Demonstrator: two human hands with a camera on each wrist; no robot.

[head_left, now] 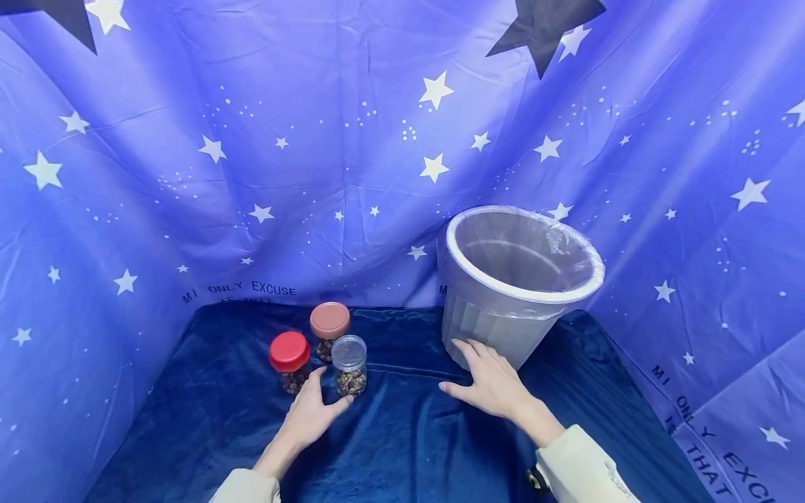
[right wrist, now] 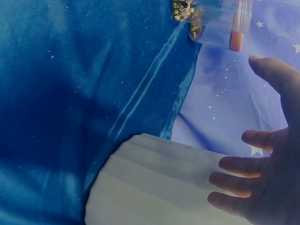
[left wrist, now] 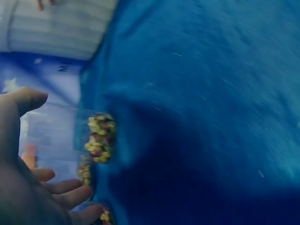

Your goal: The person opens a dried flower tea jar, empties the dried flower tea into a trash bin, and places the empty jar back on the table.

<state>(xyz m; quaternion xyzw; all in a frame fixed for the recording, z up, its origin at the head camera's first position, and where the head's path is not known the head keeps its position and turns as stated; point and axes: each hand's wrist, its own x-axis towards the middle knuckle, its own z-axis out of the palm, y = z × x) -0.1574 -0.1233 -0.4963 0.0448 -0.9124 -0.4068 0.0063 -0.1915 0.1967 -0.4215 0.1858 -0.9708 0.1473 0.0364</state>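
Note:
Three clear jars, each part filled with small mottled yellow and dark pieces, are grouped on the left side of the cloth. One has a red lid [head_left: 290, 351], one a salmon-pink lid [head_left: 330, 320], and the front jar [head_left: 349, 365] a clear lid. My left hand [head_left: 311, 412] reaches toward the front jar, thumb and fingers spread around its near side; in the left wrist view the palm [left wrist: 23, 187] shows nothing held. To the right, my right hand [head_left: 493, 384] is spread in front of a light grey bin [head_left: 490, 325], its fingers overlapping the bin's lower wall.
A clear plastic liner [head_left: 556, 241] covers the bin's rim and inside. Dark blue velvety cloth [head_left: 402, 433] covers the table. Purple-blue star-printed curtains [head_left: 352, 140] enclose the back and both sides, close behind the bin and jars.

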